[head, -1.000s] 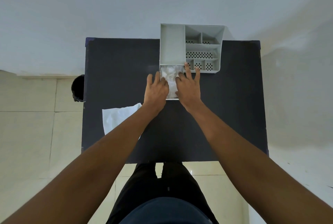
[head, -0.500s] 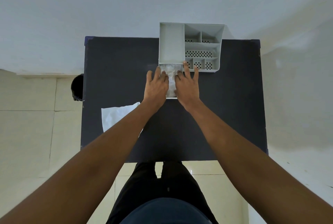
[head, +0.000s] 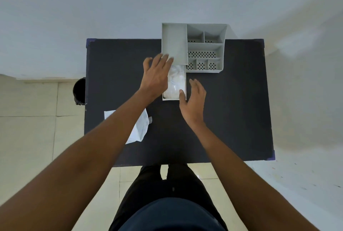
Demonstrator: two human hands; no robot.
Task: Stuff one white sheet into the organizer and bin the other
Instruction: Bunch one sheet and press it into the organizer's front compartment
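Observation:
A grey organizer with several compartments stands at the table's far edge. Its pulled-out drawer holds a crumpled white sheet. My left hand hovers over the drawer's left side, fingers spread, touching the organizer's front corner. My right hand is open beside the drawer's near right corner, thumb at its rim. A second white sheet lies flat on the table to the left, partly hidden by my left forearm. A black bin stands on the floor left of the table.
The dark table has bare surface on its right half and near edge. A white wall is behind the organizer. My legs stand at the table's near edge on a tiled floor.
Both hands have lifted off the crumpled sheet in the drawer and spread apart, the left moving up-left, the right pulling back toward me.

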